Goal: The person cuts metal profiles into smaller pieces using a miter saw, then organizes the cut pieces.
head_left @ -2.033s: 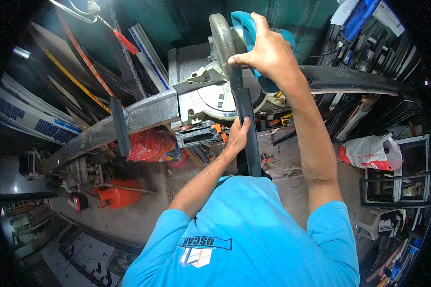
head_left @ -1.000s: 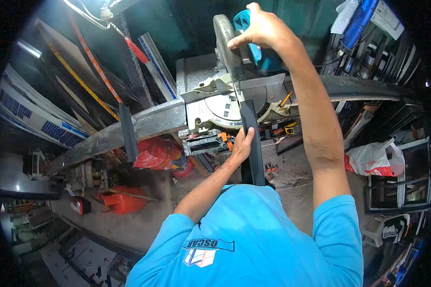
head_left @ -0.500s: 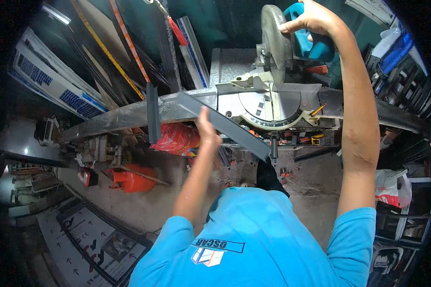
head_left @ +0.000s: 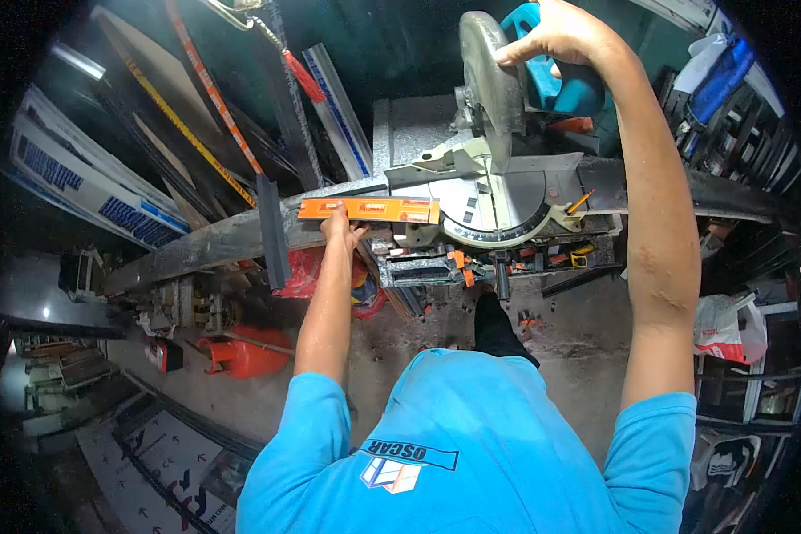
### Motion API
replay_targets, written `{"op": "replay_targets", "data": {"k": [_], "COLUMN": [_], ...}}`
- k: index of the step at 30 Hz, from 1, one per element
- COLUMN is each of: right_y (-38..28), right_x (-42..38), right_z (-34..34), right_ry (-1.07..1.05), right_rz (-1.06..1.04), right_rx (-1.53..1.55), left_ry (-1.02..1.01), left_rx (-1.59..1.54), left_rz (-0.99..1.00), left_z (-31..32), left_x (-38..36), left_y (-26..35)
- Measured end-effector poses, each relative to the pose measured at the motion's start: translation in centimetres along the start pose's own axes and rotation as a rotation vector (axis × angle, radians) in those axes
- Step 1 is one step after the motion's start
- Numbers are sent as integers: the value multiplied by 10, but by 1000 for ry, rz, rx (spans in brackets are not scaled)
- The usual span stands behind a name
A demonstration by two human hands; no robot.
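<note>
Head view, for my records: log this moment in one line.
left hand: holding orange bar | right hand: gripping teal saw handle | saw head: raised

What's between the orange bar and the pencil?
In the head view, the round saw turntable lies between the orange bar and the pencil.

Smooth orange bar (head_left: 383,209), teal saw housing (head_left: 580,92) — plastic, matt cloth shirt (head_left: 485,427), metal turntable (head_left: 523,198)

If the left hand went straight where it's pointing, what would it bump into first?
The left hand already holds the orange bar. Past that, it would probably meet the long grey bench first, though depth is unclear: it might pass above it.
</note>
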State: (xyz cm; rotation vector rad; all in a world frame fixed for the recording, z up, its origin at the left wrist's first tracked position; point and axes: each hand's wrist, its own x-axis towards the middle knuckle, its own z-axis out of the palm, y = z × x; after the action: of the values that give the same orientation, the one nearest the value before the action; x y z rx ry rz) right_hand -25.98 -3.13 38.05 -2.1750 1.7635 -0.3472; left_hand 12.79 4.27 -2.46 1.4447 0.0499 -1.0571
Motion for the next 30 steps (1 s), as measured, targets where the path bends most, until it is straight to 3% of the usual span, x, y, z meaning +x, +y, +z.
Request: {"op": "replay_targets", "data": {"k": [3,5,6,8,9,11,13,15,17,19,21,22,25,27,30], "right_y": [-1,10,12,13,16,9,7,9,10,8,10,10,10,11,11], "right_x": [-1,16,18,24,35,17,14,13,17,7,8,24,38,40,29], "right_z": [3,12,12,13,15,3,1,4,11,4,5,9,7,6,0], "right_ry": [68,125,125,93,72,53,48,41,111,66,81,47,7,-34,-76], "right_rz": [-1,-15,-18,-76,-106,-59,-58,-45,-5,-41,-39,-54,-81,-91,-90], "right_rx": [-19,-85,-80,-113,-181,-21,-11,0,-61,-13,26,-45,-66,-89,-119], "left_ry": [-50,-47,-58,-79,-261,-354,-388,-522,-528,-572,-496,-544,-436,-455,-532], "left_rx": [149,680,689,1259,1318,1715,1737,1905,1767,1404,1020,819,425,388,410], "left_rz": [-15,269,268,1361,1376,1420,1444,1252,1247,1287,1070,840,757,770,554], "left_z": [-21,-38,-36,-31,-19,3,11,18,18,8,2,-4,-7,-3,14], "left_x": [-12,-16,-27,-62,-63,-83,-55,-43,-53,-68,-112,-122,-138,-140,-181], "left_y": [2,1,-1,1,7,11,12,22,34,48,55,55,3,-46,-95]}}
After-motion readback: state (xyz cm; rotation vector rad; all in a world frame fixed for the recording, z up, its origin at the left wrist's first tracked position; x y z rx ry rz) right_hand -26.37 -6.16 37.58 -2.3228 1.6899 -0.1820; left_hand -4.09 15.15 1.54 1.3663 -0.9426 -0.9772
